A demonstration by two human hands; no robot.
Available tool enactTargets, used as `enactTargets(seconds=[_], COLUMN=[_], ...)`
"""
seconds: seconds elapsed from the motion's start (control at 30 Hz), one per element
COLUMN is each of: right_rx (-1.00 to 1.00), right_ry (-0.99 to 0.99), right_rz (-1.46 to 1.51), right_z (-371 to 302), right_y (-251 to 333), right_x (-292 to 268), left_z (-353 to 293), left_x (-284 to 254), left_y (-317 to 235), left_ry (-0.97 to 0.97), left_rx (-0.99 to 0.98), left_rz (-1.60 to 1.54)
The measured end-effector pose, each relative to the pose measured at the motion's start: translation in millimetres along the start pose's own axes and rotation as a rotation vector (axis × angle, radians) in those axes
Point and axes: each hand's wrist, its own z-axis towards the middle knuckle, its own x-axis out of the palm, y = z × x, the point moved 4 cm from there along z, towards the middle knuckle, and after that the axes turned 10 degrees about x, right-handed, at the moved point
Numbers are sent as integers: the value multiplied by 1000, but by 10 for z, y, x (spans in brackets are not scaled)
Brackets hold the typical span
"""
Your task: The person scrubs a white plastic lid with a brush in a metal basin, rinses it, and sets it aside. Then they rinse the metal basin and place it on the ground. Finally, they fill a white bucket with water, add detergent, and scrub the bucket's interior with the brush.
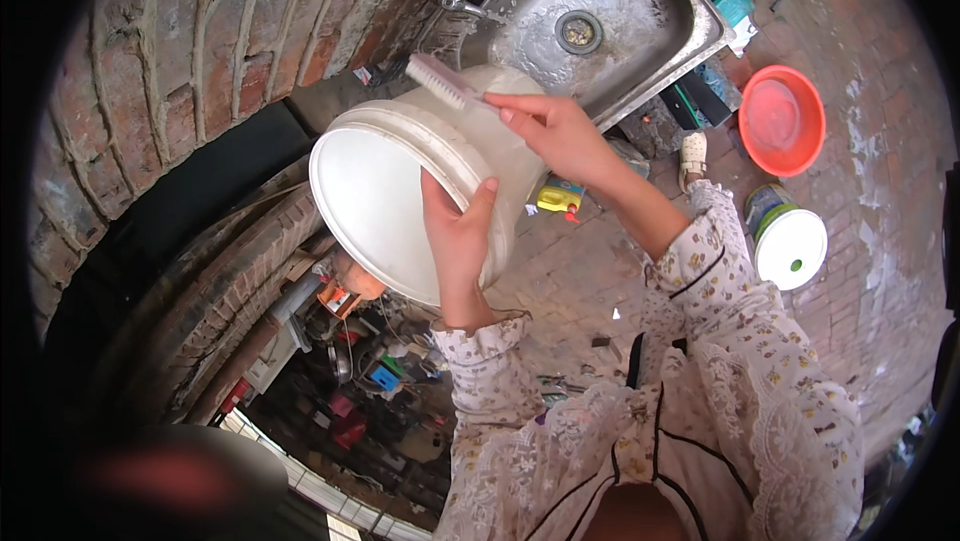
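A large white plastic bucket (365, 196) is tilted on its side, its open mouth turned toward the lower left. My left hand (458, 241) grips its rim, the thumb outside and the fingers reaching in over the edge, where their tips are hidden. In my right hand (560, 136) is a scrubbing brush (440, 81), pale pink with white bristles, held by its handle end. The brush lies against or just above the bucket's outer wall; I cannot tell which. The bucket's far end overlaps the near left part of a steel sink (640, 51).
A tap (465, 4) stands at the sink's left, beside a brick wall (200, 31). On the brick floor to the right are an orange-red basin (812, 91) and a lidded white bucket (790, 249). A yellow bottle (558, 198) sits below the sink. Clutter fills the lower left.
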Motion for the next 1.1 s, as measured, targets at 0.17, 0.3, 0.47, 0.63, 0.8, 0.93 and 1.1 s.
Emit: enactTargets(seconds=[0.17, 0.3, 0.47, 0.63, 0.8, 0.93, 1.1], right_rx=[27, -81, -210, -157, -147, -154, -42], right_ry=[-7, -26, 47, 33, -98, -34, -37], right_rz=[-416, -577, -679, -634, -525, -293, -241], right_z=[-898, -683, 625, -357, -443, 172, -826], right_y=[570, 760, 903, 722, 535, 387, 139], right_x=[154, 361, 503, 395, 335, 410, 264], left_z=[64, 15, 123, 21, 38, 148, 14], left_x=[-109, -228, 136, -252, -197, -67, -235], left_y=[-17, 7, 71, 46, 33, 107, 13], left_ry=[-19, -16, 117, -29, -5, 45, -37], left_rx=[-13, 2, -15, -5, -9, 45, -13], left_rz=[26, 63, 16, 14, -34, -9, -15])
